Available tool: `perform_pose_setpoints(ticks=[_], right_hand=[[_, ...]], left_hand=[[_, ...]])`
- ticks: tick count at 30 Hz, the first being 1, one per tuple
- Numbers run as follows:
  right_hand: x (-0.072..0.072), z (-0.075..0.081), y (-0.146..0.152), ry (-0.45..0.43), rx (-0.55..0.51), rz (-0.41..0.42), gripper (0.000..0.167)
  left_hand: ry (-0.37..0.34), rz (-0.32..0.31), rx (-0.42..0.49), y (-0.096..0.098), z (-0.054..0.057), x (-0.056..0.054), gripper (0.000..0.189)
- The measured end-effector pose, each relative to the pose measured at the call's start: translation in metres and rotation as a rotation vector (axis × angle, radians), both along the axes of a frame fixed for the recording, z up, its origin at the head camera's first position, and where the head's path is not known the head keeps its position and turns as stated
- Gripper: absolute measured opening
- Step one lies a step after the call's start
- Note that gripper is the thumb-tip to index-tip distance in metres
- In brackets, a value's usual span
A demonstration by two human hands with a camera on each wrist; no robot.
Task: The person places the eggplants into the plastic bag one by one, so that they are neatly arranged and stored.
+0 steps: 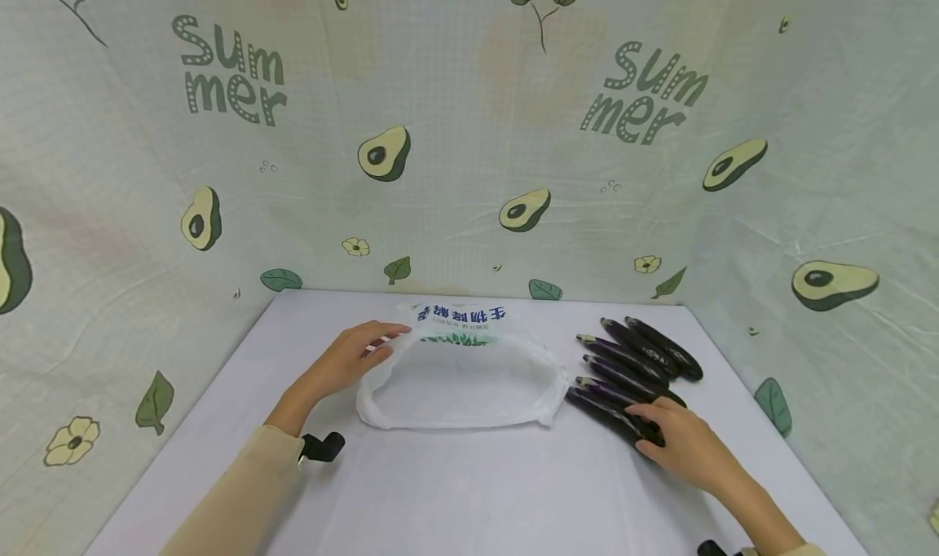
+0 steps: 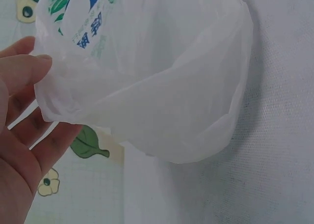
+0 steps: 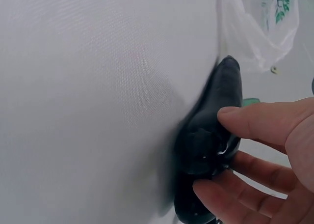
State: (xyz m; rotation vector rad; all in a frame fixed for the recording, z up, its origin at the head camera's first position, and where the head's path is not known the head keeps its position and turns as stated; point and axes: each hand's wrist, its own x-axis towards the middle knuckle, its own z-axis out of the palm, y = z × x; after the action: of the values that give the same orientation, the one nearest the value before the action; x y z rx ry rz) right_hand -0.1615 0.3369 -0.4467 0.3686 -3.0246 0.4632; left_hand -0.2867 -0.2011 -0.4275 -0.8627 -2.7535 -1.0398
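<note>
A white plastic bag (image 1: 460, 316) with blue and green print lies with its mouth spread wide in the middle of the table. My left hand (image 1: 358, 357) pinches the bag's left rim between thumb and fingers, the thumb on the near side of the film in the left wrist view. On the right, several dark purple eggplants lie side by side, stems toward the bag. My right hand (image 1: 688, 443) grips the nearest eggplant (image 1: 603, 414), its thumb along one side and its fingers round the other. That eggplant (image 3: 223, 89) lies close to the tabletop in the right wrist view.
More eggplants (image 1: 663, 349) lie behind the right hand, toward the table's right edge. The white table (image 1: 469, 499) backs onto a printed cloth (image 1: 455, 230) with avocados and leaves, which also hangs at both sides. A black wrist mount (image 1: 323, 447) sits by the left sleeve.
</note>
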Motion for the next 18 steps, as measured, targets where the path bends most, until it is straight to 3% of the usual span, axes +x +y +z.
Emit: perform_pose_setpoints(ticks=[8, 18], right_hand=[[0.0000, -0.0006, -0.0036, -0.013, 0.013, -0.011, 0.055], [-0.0036, -0.0053, 0.0012, -0.045, -0.062, 0.013, 0.059]], left_hand=[[0.001, -0.011, -0.010, -0.0001, -0.0014, -0.0007, 0.045], [-0.002, -0.023, -0.006, 0.0015, -0.0011, -0.0029, 0.042]])
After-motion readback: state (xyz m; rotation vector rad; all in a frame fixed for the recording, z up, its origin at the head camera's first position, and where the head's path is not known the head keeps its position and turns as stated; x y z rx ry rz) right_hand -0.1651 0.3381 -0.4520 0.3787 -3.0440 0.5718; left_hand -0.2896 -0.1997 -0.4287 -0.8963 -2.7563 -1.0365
